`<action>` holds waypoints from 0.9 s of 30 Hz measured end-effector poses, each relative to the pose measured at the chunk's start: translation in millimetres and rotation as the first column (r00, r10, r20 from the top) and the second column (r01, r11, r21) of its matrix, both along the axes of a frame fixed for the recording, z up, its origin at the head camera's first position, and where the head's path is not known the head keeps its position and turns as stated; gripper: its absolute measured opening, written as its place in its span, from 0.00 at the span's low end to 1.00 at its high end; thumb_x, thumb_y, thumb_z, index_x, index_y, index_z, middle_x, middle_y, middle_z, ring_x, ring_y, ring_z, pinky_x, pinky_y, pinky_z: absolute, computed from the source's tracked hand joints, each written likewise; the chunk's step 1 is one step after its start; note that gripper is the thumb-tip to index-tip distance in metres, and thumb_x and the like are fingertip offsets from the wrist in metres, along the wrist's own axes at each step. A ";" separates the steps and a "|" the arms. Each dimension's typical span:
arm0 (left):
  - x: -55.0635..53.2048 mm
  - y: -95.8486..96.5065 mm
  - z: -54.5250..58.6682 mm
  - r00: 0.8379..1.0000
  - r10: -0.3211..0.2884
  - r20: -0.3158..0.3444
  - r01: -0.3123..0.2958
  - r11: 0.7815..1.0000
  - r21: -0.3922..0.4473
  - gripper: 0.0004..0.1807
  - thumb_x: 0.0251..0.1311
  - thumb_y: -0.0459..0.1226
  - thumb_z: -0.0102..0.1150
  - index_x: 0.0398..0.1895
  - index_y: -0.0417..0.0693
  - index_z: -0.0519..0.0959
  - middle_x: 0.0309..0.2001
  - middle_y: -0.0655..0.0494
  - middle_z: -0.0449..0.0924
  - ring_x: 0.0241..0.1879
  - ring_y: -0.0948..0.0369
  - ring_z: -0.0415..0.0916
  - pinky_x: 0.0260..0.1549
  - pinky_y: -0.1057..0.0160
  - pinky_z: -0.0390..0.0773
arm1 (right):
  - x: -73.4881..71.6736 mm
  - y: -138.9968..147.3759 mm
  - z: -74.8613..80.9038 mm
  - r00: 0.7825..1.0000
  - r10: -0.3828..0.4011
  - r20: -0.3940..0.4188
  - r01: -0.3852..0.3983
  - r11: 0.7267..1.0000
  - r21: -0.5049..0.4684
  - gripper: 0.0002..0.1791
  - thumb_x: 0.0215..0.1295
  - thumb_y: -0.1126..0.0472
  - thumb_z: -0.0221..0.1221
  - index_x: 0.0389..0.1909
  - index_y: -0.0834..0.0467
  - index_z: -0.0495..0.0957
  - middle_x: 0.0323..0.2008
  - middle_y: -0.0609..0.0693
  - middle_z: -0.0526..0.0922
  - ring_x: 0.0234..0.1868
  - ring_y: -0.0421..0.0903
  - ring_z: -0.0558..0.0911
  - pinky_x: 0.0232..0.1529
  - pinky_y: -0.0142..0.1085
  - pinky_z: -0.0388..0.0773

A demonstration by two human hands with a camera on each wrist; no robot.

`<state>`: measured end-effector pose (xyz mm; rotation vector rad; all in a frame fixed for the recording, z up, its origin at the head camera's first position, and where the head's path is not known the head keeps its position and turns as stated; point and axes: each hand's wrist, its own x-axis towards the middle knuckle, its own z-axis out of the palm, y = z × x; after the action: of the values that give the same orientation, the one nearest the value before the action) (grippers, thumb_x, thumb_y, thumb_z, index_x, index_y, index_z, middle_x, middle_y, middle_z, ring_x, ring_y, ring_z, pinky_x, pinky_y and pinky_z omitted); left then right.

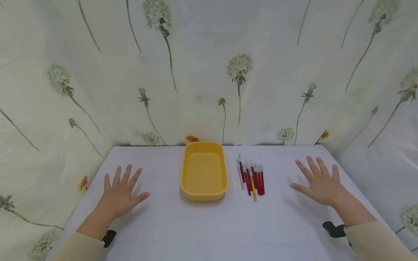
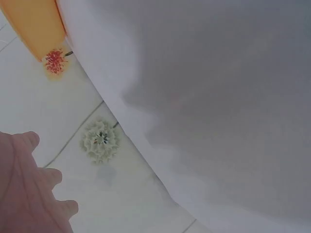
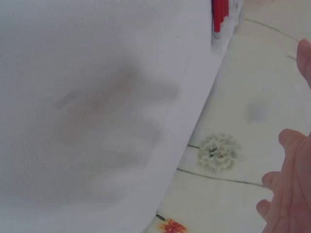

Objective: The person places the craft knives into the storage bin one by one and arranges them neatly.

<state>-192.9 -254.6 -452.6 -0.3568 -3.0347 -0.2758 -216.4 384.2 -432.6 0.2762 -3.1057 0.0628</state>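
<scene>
My left hand (image 1: 120, 195) is held over the left side of the table with its fingers spread, holding nothing. On the other side, my right hand (image 1: 321, 185) hovers with spread fingers, also holding nothing. Between them stands a yellow plastic tray (image 1: 204, 195) with nothing inside. Just right of it lies a bunch of slim pens (image 1: 256, 181), mostly red, with one gold and one silver, their clear caps pointing away from me. In the right wrist view, the red pens (image 3: 220, 14) show at the top edge.
A white-covered table (image 1: 209, 228) reaches back to a curtain (image 1: 196, 72) printed with dandelions, which also hangs at both sides. Dark wrist straps (image 1: 109, 238) show at the beige sleeves (image 1: 81, 248).
</scene>
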 end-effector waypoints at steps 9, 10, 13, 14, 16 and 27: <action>-1.2 16.3 -3.1 1.000 0.001 -0.011 -0.001 1.000 -0.010 0.51 0.62 0.71 0.46 0.80 0.54 0.52 0.79 0.37 0.40 0.76 0.34 0.30 0.65 0.27 0.23 | 1.2 -21.3 3.3 0.999 0.037 -0.009 -0.037 0.999 -0.015 0.55 0.63 0.27 0.54 0.80 0.51 0.44 0.76 0.71 0.44 0.75 0.73 0.37 0.63 0.74 0.19; -1.8 18.6 -3.3 1.000 -0.001 -0.012 0.001 1.000 -0.008 0.51 0.62 0.71 0.47 0.80 0.54 0.52 0.79 0.38 0.40 0.76 0.34 0.30 0.66 0.27 0.23 | 0.7 -23.4 3.9 0.999 0.040 -0.013 -0.040 0.999 -0.017 0.55 0.62 0.27 0.54 0.80 0.51 0.45 0.76 0.71 0.44 0.75 0.73 0.38 0.63 0.74 0.20; -4.1 25.6 -4.2 1.000 -0.006 -0.011 0.006 1.000 -0.005 0.51 0.62 0.72 0.45 0.81 0.54 0.51 0.79 0.38 0.41 0.77 0.35 0.30 0.66 0.28 0.24 | -1.3 -28.9 3.8 0.998 0.051 -0.023 -0.051 0.998 -0.026 0.54 0.62 0.28 0.56 0.80 0.52 0.47 0.76 0.71 0.45 0.75 0.73 0.39 0.64 0.74 0.22; -4.7 27.6 -4.5 1.000 -0.008 -0.010 0.008 1.000 -0.007 0.52 0.62 0.73 0.44 0.81 0.54 0.51 0.80 0.39 0.40 0.77 0.35 0.30 0.67 0.28 0.25 | -1.9 -30.3 2.7 0.998 0.055 -0.022 -0.056 0.998 -0.032 0.54 0.62 0.28 0.56 0.80 0.52 0.47 0.76 0.71 0.45 0.75 0.73 0.40 0.64 0.74 0.22; -6.4 31.7 -5.4 1.000 -0.011 -0.007 0.011 1.000 -0.008 0.52 0.62 0.73 0.42 0.81 0.54 0.50 0.80 0.39 0.40 0.77 0.35 0.30 0.67 0.28 0.25 | -3.4 -32.7 1.2 0.998 0.062 -0.016 -0.063 0.997 -0.038 0.54 0.62 0.27 0.54 0.80 0.51 0.47 0.76 0.71 0.45 0.75 0.72 0.40 0.64 0.74 0.22; -16.6 59.4 -12.5 0.998 -0.058 0.040 0.055 0.996 0.074 0.49 0.63 0.68 0.49 0.80 0.54 0.52 0.79 0.40 0.42 0.77 0.36 0.31 0.69 0.31 0.29 | -10.5 -46.2 -4.9 0.997 0.077 0.009 -0.076 0.995 -0.065 0.53 0.62 0.26 0.54 0.79 0.52 0.52 0.76 0.71 0.47 0.74 0.73 0.43 0.65 0.76 0.31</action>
<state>-209.5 -195.2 -465.1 -0.4371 -3.0486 -0.4017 -226.9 337.9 -437.6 0.3941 -3.0966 0.1660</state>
